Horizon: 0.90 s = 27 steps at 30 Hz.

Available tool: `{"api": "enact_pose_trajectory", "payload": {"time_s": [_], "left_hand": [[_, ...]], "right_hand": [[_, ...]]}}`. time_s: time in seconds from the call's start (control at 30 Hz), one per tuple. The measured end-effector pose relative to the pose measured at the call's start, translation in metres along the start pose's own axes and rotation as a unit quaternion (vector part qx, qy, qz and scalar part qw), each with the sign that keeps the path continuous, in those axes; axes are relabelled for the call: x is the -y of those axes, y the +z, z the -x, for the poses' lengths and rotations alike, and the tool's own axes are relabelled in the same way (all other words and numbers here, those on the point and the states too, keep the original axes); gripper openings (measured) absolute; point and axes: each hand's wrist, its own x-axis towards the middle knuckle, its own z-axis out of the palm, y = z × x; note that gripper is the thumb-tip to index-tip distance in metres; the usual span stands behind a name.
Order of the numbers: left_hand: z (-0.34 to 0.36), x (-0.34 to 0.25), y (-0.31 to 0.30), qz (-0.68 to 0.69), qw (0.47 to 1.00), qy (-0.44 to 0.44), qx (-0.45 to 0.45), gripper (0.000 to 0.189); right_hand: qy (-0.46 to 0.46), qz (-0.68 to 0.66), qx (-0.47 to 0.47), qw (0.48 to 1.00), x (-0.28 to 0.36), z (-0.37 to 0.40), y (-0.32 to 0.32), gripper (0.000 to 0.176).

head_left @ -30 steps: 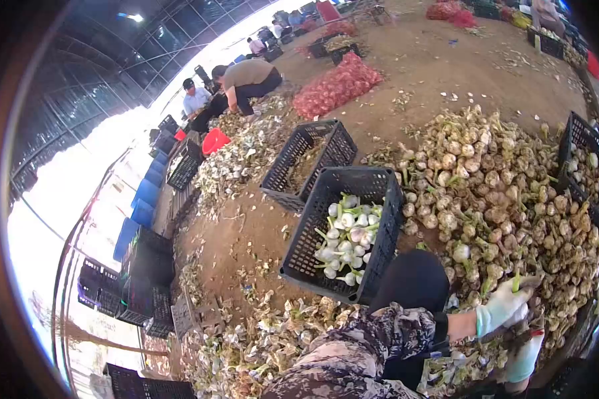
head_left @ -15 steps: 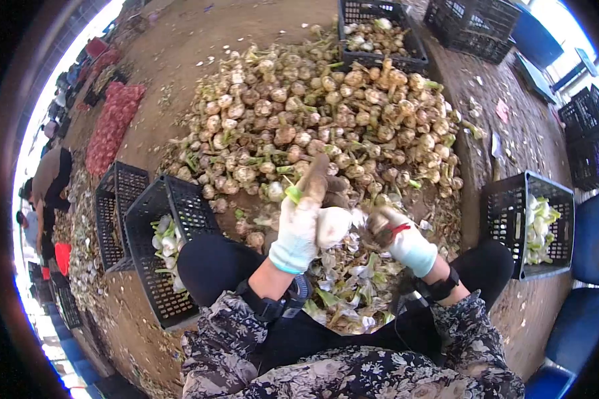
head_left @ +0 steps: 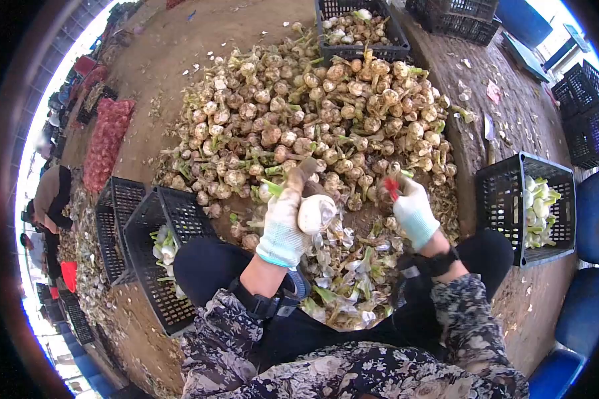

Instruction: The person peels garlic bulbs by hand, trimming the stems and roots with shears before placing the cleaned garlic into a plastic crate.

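Observation:
My left hand point(head_left: 283, 225), in a white glove with dirty fingertips, is closed around a garlic bulb point(head_left: 316, 214). The bulb is white and clean, and its green stem sticks out above the thumb. Off to the right, my right hand point(head_left: 412, 211) wears a similar glove and has its fingers curled around a small red object point(head_left: 391, 188); its full shape is hidden. A big heap of unpeeled garlic point(head_left: 286, 120) lies just beyond both hands. Below them, between my legs, peeled-off garlic skins and leaves point(head_left: 346, 286) cover the ground.
A black crate point(head_left: 173, 226) with trimmed garlic stands by my left knee, another black crate point(head_left: 489, 206) by my right. A third crate point(head_left: 363, 53) holding garlic is behind the heap. Red mesh sacks point(head_left: 110, 143) and a bent-over person point(head_left: 52, 193) are at far left.
My hands have moved apart: the left went slightly left with the garlic bulb, the right moved up and away from it. The view has shifted slightly.

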Motion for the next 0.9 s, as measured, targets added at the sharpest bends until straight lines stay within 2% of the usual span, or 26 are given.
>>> {"api": "enact_pose_trajectory", "payload": {"time_s": [0.03,0.07,0.1,0.17,0.2,0.23,0.27,0.3,0.37,0.4,0.43,0.5,0.53,0.57,0.6,0.63,0.67,0.7,0.77,0.8,0.83,0.87,0.9], "left_hand": [[0.002,-0.005,0.0,0.024,1.0,-0.01,0.006,0.037],[0.002,-0.007,-0.002,0.025,1.0,-0.008,0.004,0.037],[0.001,-0.008,-0.005,-0.017,1.0,-0.021,0.0,0.04],[0.003,-0.001,-0.01,-0.054,0.998,-0.038,-0.006,0.042],[0.005,0.005,-0.013,-0.144,0.989,0.041,-0.01,0.043],[0.006,0.01,-0.013,-0.231,0.966,0.12,-0.012,0.044],[0.011,0.001,0.0,-0.218,0.972,0.086,0.029,0.044],[0.012,-0.002,0.006,-0.216,0.972,0.087,0.029,0.044],[0.014,-0.005,0.009,-0.163,0.985,0.049,0.001,0.043],[0.015,-0.005,0.0,-0.136,0.99,0.027,0.027,0.047],[0.014,-0.007,0.004,-0.138,0.99,0.029,0.027,0.047],[0.012,-0.013,0.017,0.05,0.993,-0.08,-0.075,0.052],[0.01,-0.014,0.003,0.095,0.992,-0.086,0.008,0.046],[0.004,-0.012,-0.013,0.097,0.992,-0.084,0.007,0.046],[-0.004,-0.009,-0.027,0.114,0.986,-0.108,0.053,0.046],[-0.006,-0.012,-0.024,0.131,0.977,-0.134,0.1,0.046],[-0.001,-0.009,-0.017,0.075,0.994,-0.083,0.001,0.048],[0.002,-0.01,-0.015,0.078,0.993,-0.091,0.003,0.048],[0.005,-0.006,-0.015,-0.057,0.995,-0.074,-0.031,0.051],[-0.001,0.008,-0.02,-0.077,0.993,-0.077,-0.055,0.055],[0.006,0.006,-0.002,-0.15,0.986,-0.071,-0.022,0.058],[0.006,0.017,-0.005,-0.184,0.982,-0.048,-0.016,0.06],[0.004,0.028,-0.009,-0.218,0.976,-0.02,-0.011,0.063]], "right_hand": [[0.006,0.138,0.039,0.99,0.0,0.002,-0.007,0.014],[-0.009,0.277,0.19,0.942,-0.007,0.003,-0.013,0.017],[-0.048,0.268,0.185,0.944,-0.026,0.006,-0.013,0.017],[-0.103,0.331,0.06,0.936,0.026,0.021,-0.001,0.034],[-0.148,0.286,0.033,0.946,0.024,0.022,0.001,0.041],[-0.104,0.158,0.066,0.98,0.036,0.027,0.009,0.041],[-0.088,0.094,0.098,0.987,0.046,0.034,0.019,0.037],[-0.073,0.03,0.131,0.988,0.054,0.04,0.03,0.034],[0.015,-0.118,0.119,0.986,0.066,0.052,0.047,0.026],[0.058,-0.148,0.151,0.976,0.063,0.05,0.042,0.019],[0.134,-0.302,0.19,0.924,0.066,0.051,0.037,0.016],[0.144,-0.43,0.129,0.882,0.063,0.047,0.038,0.016],[0.121,-0.325,0.202,0.916,0.048,0.04,0.026,0.019],[0.024,-0.125,0.208,0.97,0.025,0.035,0.027,0.013],[-0.027,0.126,0.259,0.957,0.016,0.036,0.024,0.014],[-0.075,0.369,0.29,0.88,0.016,0.04,0.024,0.016],[-0.177,0.506,0.195,0.821,0.014,0.044,0.029,0.017],[-0.206,0.442,0.154,0.859,0.016,0.043,0.025,0.026],[-0.175,0.174,0.121,0.961,0.034,0.041,0.023,0.042],[-0.163,0.086,0.141,0.973,0.038,0.046,0.031,0.051],[-0.15,-0.004,0.158,0.976,0.042,0.052,0.041,0.06],[-0.208,0.08,0.176,0.959,0.055,0.058,0.044,0.067],[-0.265,0.151,0.14,0.942,0.047,0.052,0.044,0.062]]}}
